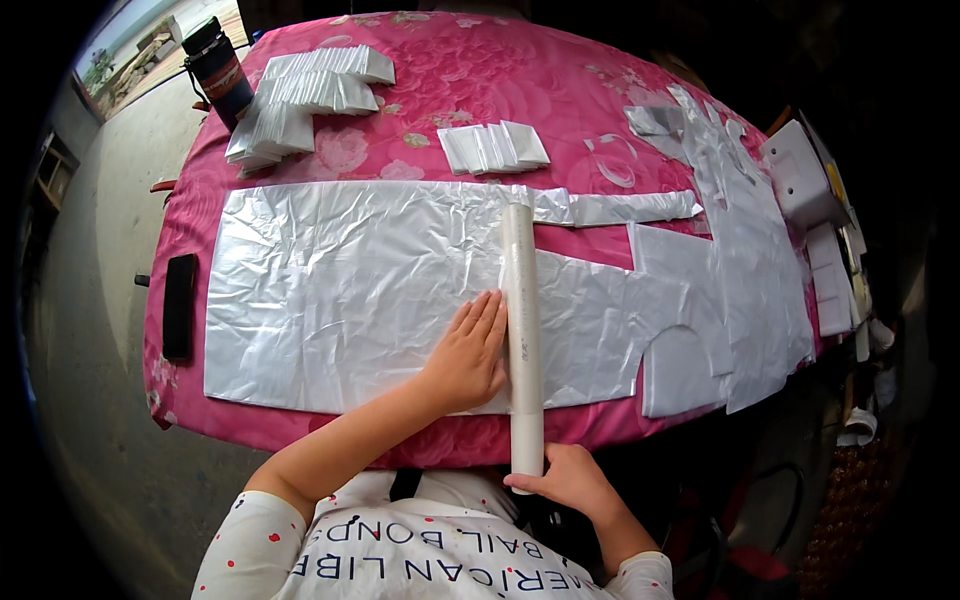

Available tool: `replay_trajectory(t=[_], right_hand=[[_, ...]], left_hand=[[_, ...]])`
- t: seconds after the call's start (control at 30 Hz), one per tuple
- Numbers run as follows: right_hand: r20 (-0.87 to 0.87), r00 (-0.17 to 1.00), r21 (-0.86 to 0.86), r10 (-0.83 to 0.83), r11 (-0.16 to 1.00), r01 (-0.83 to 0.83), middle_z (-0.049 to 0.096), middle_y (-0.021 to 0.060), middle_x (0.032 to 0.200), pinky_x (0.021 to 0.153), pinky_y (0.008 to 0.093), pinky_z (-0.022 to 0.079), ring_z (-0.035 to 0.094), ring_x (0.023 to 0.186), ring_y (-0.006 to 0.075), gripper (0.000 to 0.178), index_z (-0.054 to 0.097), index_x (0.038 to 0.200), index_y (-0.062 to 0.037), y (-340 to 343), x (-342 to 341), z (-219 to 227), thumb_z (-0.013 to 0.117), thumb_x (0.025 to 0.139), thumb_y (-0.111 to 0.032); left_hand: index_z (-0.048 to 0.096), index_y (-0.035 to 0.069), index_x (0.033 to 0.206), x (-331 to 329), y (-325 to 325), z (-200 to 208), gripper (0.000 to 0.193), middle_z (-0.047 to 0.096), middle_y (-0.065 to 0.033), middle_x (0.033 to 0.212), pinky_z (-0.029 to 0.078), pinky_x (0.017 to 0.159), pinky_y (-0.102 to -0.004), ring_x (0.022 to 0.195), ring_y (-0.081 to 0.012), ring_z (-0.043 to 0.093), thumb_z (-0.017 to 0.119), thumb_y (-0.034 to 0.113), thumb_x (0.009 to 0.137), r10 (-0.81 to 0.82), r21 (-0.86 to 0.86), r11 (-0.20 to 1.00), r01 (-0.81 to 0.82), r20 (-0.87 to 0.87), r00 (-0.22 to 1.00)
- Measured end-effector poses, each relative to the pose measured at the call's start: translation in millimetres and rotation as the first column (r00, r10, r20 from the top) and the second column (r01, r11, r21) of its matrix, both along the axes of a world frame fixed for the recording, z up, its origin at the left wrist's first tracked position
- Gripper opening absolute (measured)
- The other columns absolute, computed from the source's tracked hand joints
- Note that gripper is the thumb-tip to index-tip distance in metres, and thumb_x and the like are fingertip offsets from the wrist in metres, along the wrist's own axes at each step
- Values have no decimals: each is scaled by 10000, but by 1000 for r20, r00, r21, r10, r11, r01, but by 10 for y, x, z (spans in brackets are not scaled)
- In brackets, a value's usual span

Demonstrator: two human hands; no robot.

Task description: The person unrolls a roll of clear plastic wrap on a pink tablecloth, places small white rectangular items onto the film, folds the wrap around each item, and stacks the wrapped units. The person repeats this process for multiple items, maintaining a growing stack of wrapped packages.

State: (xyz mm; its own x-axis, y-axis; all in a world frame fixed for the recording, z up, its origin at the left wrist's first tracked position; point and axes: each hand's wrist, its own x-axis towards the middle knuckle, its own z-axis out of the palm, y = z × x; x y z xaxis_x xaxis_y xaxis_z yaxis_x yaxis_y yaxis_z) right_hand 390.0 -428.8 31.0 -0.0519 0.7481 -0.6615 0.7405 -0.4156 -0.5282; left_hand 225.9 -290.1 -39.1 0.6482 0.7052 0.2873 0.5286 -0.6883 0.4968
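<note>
A white plastic pipe [523, 330] lies across a crinkled, translucent plastic bag [330, 290] spread flat on the table. The pipe's near end juts past the table edge, where my right hand [572, 482] grips it with the thumb on the near side. Flat on the plastic, just left of the pipe, rests my left hand [468, 358], fingers stretched out and close against the pipe's side. To the pipe's right the bag continues into a narrow strip [630, 208] and a wider part with a curved cut-out.
More flat plastic sheets [760, 290] overlap on the right. Folded plastic packets [320, 85] stand in rows at the back left, with a smaller group [493, 148] at the back middle. A dark bottle [218, 75], a black phone [179, 307] and white boxes [797, 175] edge the pink floral tablecloth [440, 60].
</note>
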Motion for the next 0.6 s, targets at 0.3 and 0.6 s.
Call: replay_trajectory(t=[0.3,0.6], right_hand=[[-55,998,341,-17,939,35,612,107,645,565,300,459,569,579,172,619,629,755,41,1511,104,-153,558,813,-571],[-910,-134,-375,-393,640,670,631,80,1009,737,326,493,613,913,216,294,591,1017,-48,2719,84,-702,590,853,-291]], left_hand=[[262,-167,1302,22,-1,-27,659,251,-318,1388,134,1101,-470,1331,-417,203,393,225,788,28,72,997,-17,-158,987],[286,-168,1290,16,-8,-18,661,267,-326,1377,144,1096,-476,1323,-425,216,397,244,785,25,91,996,-11,-158,987]])
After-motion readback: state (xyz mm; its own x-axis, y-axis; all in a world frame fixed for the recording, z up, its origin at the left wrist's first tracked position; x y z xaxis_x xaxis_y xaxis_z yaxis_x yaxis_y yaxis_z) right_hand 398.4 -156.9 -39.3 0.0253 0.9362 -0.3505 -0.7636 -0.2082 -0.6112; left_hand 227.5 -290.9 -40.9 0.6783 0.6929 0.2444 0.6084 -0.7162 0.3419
